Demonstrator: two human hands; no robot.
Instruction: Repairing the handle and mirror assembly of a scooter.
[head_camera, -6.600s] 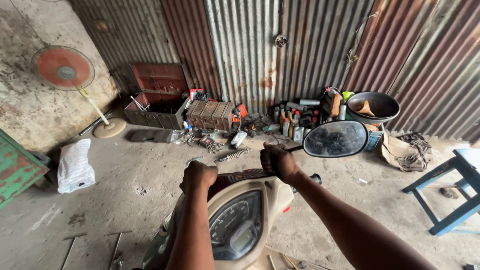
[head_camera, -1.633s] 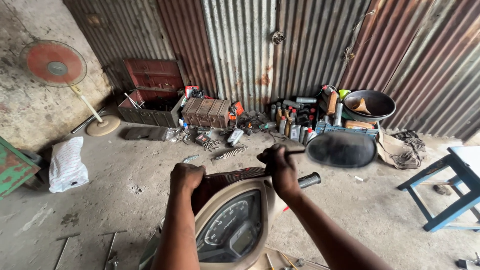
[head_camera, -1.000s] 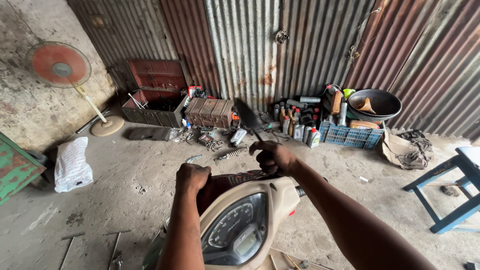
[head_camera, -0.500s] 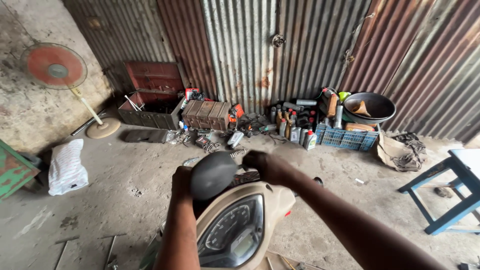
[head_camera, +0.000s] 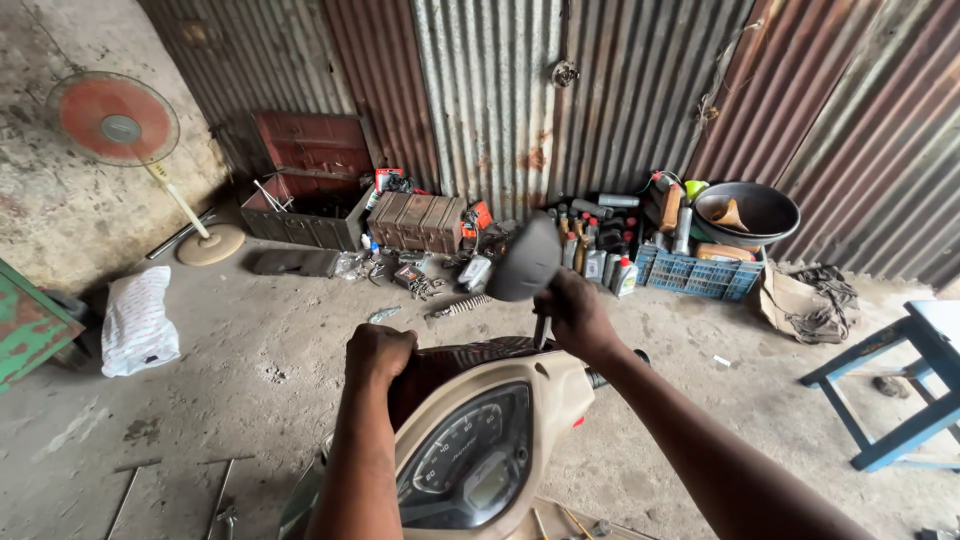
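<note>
Head view: my right hand (head_camera: 573, 315) is gripping the stem of a dark mirror (head_camera: 524, 258) above the scooter's handlebar (head_camera: 500, 365), grip clenched on the stem. The stem is running near upright, and the mirror head is tilting up and to the left, its dark back facing me. My left hand (head_camera: 378, 350) is clenching the left end of the handlebar. The speedometer (head_camera: 465, 460) is sitting just below both hands.

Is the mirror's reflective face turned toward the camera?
No: the mirror held by the right hand shows only its dark, rounded back.
</note>
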